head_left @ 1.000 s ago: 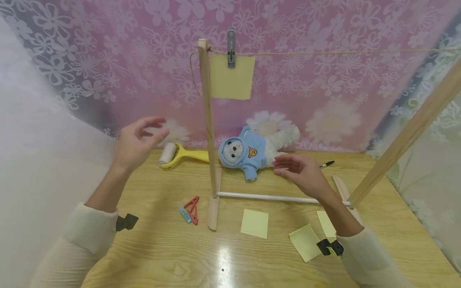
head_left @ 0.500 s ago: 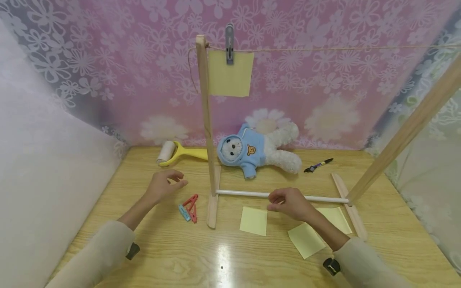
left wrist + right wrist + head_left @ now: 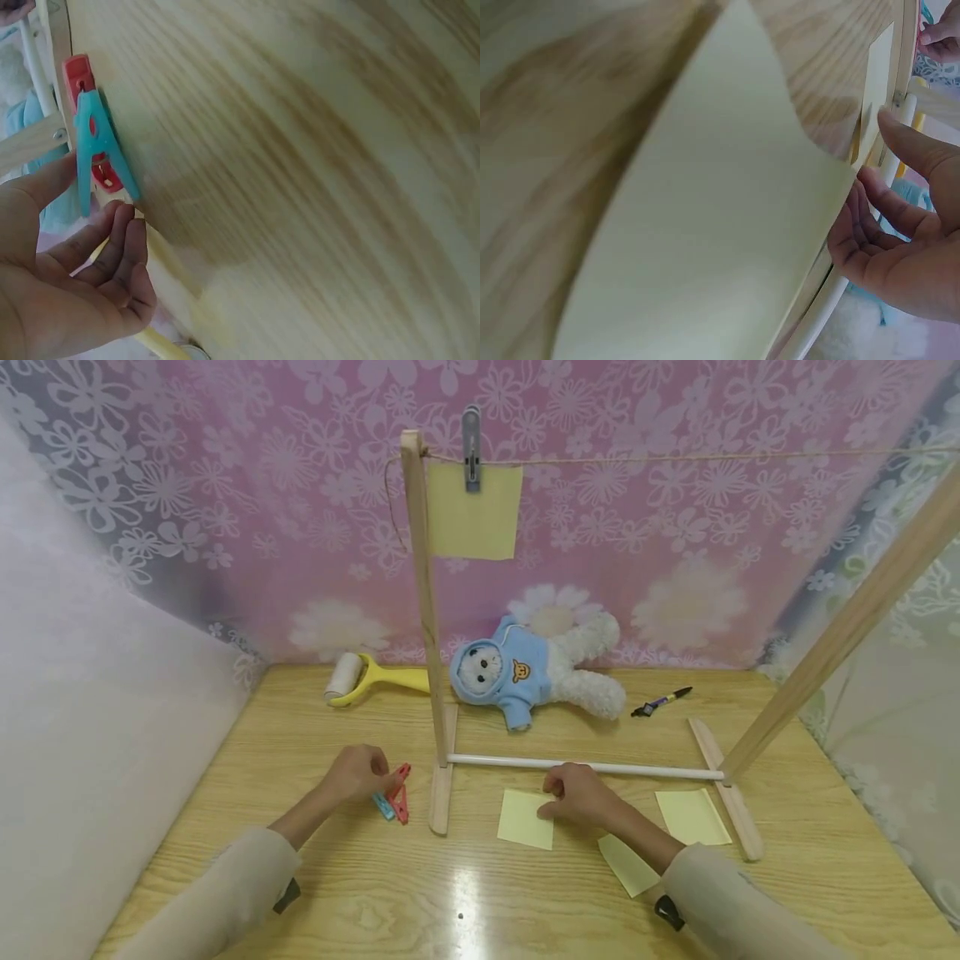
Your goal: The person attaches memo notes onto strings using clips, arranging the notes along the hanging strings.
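My left hand (image 3: 358, 774) is over two red clothespins (image 3: 401, 793) and a blue clothespin (image 3: 384, 807) on the table. In the left wrist view its thumb and fingers stand apart on either side of the blue clothespin (image 3: 97, 142); whether they touch a clothespin is unclear. My right hand (image 3: 581, 795) is at the right edge of a yellow sticky note (image 3: 522, 820). In the right wrist view, a gap separates thumb and forefinger beside that note (image 3: 876, 82). Another sticky note (image 3: 628, 865) lies partly under the right forearm.
A wooden stand (image 3: 424, 602) carries a string (image 3: 637, 459), where a grey clothespin (image 3: 471, 447) holds a yellow note (image 3: 474, 522). Its white bar (image 3: 637, 769) crosses low. Behind lie a lint roller (image 3: 375, 679), a plush toy (image 3: 525, 664) and a pen (image 3: 662, 702). Another note (image 3: 692, 817) lies right.
Both hands have come down towards the table. The left has moved right to the clothespins, the right down and leftward to the sticky note. The hung note stays in place.
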`<state>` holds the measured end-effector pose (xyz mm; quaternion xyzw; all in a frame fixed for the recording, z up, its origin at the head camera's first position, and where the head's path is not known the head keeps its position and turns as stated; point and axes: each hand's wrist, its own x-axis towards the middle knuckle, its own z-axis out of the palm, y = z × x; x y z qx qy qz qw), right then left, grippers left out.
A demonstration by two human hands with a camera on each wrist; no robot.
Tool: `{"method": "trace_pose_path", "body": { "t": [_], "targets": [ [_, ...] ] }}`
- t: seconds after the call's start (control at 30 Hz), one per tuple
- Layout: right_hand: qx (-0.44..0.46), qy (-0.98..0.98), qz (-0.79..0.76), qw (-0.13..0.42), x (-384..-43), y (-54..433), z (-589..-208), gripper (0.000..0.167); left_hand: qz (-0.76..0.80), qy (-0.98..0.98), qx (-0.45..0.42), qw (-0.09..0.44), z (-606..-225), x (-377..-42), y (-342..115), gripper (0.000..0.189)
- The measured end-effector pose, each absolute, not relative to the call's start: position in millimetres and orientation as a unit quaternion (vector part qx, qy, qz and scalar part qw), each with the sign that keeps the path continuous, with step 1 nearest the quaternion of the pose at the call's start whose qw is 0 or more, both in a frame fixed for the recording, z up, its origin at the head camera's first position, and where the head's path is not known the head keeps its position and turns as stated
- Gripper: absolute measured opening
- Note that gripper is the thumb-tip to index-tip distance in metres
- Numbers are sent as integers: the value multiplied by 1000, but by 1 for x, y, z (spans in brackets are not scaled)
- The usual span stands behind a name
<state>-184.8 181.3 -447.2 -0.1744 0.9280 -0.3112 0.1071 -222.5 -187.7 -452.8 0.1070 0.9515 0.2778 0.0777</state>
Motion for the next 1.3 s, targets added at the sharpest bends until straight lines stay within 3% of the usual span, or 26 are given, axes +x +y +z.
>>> {"method": "trace_pose_path", "body": {
  "t": [0.53, 0.87, 1.1, 1.2, 1.3],
  "targets": [
    [-158, 927, -310, 143, -185, 177, -448, 14, 176, 976, 93, 91, -446, -218, -177, 27],
    [-202, 907, -336, 155, -186, 189, -441, 2, 164, 978, 86, 96, -438, -218, -181, 28],
    [-212, 899, -363, 124, -184, 205, -423, 5, 219, 964, 151, 27, -433, -225, -191, 17],
    [-208, 888, -391, 122, -181, 210, -414, 8, 252, 952, 174, -7, -425, -228, -196, 27],
    [-196, 880, -416, 121, -177, 214, -406, 12, 307, 941, 143, -16, -410, -227, -200, 43]
  ]
}}
